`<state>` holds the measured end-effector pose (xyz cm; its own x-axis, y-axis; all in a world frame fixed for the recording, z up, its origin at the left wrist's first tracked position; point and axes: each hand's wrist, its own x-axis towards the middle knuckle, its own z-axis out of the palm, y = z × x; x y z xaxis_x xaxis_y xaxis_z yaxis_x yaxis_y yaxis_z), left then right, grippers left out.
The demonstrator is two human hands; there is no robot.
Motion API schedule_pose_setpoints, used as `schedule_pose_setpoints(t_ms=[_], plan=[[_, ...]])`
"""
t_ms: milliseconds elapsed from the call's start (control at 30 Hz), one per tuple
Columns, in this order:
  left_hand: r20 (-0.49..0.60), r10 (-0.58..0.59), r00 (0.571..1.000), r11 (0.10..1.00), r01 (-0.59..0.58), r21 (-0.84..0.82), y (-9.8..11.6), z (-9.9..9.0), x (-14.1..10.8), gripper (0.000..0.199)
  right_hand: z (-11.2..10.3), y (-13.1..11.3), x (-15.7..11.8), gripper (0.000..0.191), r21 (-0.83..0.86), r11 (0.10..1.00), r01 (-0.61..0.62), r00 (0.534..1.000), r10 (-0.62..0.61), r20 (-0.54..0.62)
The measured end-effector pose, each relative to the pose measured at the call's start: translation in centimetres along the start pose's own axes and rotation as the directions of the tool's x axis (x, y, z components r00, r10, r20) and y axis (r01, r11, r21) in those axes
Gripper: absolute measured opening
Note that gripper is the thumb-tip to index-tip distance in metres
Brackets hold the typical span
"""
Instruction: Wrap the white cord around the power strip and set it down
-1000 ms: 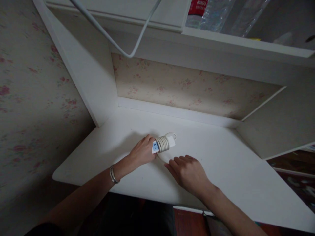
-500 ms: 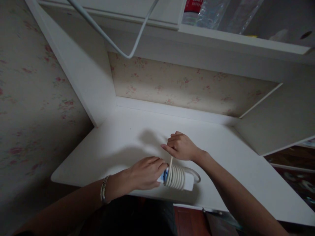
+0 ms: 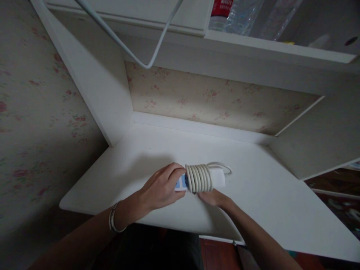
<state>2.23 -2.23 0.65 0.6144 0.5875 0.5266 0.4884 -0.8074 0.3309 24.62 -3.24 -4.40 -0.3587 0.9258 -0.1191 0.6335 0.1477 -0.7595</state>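
Observation:
A white power strip with blue sections (image 3: 181, 183) is held level above the white desk. Its pale cord (image 3: 199, 179) is wound round the middle in several side-by-side turns. At the strip's left end, my left hand (image 3: 164, 185) is closed, thumb and fingers round it. My right hand (image 3: 211, 197) is beneath and on the near side of the coil; the strip hides its fingers, so their grip on the cord does not show. From the white right end (image 3: 218, 177), a loop of cord (image 3: 222, 165) curves out on the far side.
The white desk (image 3: 146, 138) has side panels and a low back ledge. Above, a shelf (image 3: 275, 47) holds clear plastic bottles, one with a red label (image 3: 221, 8). A bent light-coloured tube or cable (image 3: 147, 66) hangs down in front of the upper cabinet.
My right hand has gone from above the coil, where it gripped the cord, down to beneath the strip. My left hand has raised the strip slightly, away from me.

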Motion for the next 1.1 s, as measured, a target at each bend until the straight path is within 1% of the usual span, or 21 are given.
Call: schedule_pose_setpoints(t_ms=[67,100,167,233,267,333,400,433,500,567,600,667,700,767,867,933,1033,1100], plan=[[0.018,-0.112,0.994,0.993,0.111,0.047,-1.0,0.9,0.2,0.037,0.7,-0.1,-1.2,0.035,-0.173,0.985,0.014,0.997,0.000,0.081],[0.032,-0.157,0.987,0.986,0.154,0.068,-1.5,1.4,0.3,0.033,1.1,-0.2,-1.8,0.034,-0.293,0.956,0.015,0.995,0.015,0.099],[0.066,-0.225,0.972,0.971,0.217,0.104,-2.4,2.3,0.4,0.027,1.6,-0.8,-2.9,0.044,-0.550,0.834,0.039,0.995,0.019,0.099],[0.099,-0.271,0.958,0.958,0.259,0.122,-3.0,3.2,0.5,0.025,1.9,-1.6,-3.8,0.054,-0.720,0.688,0.096,0.995,-0.038,0.095],[0.115,-0.287,0.951,0.954,0.273,0.124,-3.1,3.6,0.5,0.025,1.9,-2.1,-4.2,0.054,-0.770,0.624,0.132,0.991,-0.079,0.107],[0.158,-0.298,0.941,0.952,0.281,0.118,-3.2,4.3,0.4,0.029,1.5,-3.3,-4.8,0.041,-0.823,0.531,0.200,0.978,-0.162,0.133],[0.216,-0.282,0.935,0.959,0.265,0.101,-2.9,4.9,0.3,0.033,0.6,-4.6,-5.1,0.022,-0.828,0.490,0.272,0.954,-0.250,0.166],[0.246,-0.266,0.932,0.964,0.252,0.089,-2.7,5.1,0.1,0.035,-0.1,-5.3,-5.1,0.017,-0.812,0.489,0.319,0.936,-0.297,0.189],[0.297,-0.235,0.925,0.972,0.228,0.058,-2.3,5.4,-0.2,0.036,-1.6,-6.2,-4.9,0.015,-0.732,0.532,0.425,0.894,-0.374,0.248],[0.323,-0.206,0.924,0.978,0.209,0.025,-1.9,5.6,-0.6,0.034,-3.4,-6.8,-4.4,0.014,-0.587,0.638,0.498,0.866,-0.405,0.294],[0.333,-0.184,0.925,0.981,0.194,0.003,-1.6,5.6,-0.7,0.032,-4.3,-6.9,-4.1,0.014,-0.490,0.712,0.503,0.864,-0.402,0.303],[0.354,-0.119,0.928,0.988,0.147,-0.053,-0.9,5.3,-1.0,0.029,-6.0,-7.0,-3.3,0.013,-0.258,0.855,0.450,0.879,-0.374,0.296],[0.363,-0.080,0.928,0.990,0.117,-0.083,-0.5,5.0,-1.1,0.028,-6.7,-6.9,-2.8,0.011,-0.142,0.903,0.406,0.891,-0.355,0.284],[0.371,-0.007,0.929,0.990,0.058,-0.127,0.6,4.2,-1.2,0.029,-7.8,-6.6,-1.8,0.011,0.058,0.943,0.328,0.905,-0.331,0.267],[0.358,0.065,0.931,0.988,-0.010,-0.155,2.5,2.5,-1.1,0.033,-8.5,-5.5,-0.4,0.022,0.298,0.920,0.255,0.906,-0.334,0.258],[0.357,0.099,0.929,0.985,-0.040,-0.170,3.6,1.4,-1.1,0.037,-8.1,-4.4,0.3,0.026,0.461,0.863,0.209,0.908,-0.346,0.236],[0.342,0.158,0.926,0.978,-0.099,-0.184,4.5,0.1,-1.1,0.040,-6.5,-2.6,1.1,0.031,0.672,0.729,0.133,0.917,-0.347,0.195],[0.315,0.213,0.925,0.967,-0.152,-0.205,4.7,-0.3,-1.2,0.036,-5.0,-1.8,1.2,0.035,0.759,0.647,0.070,0.923,-0.331,0.197]])
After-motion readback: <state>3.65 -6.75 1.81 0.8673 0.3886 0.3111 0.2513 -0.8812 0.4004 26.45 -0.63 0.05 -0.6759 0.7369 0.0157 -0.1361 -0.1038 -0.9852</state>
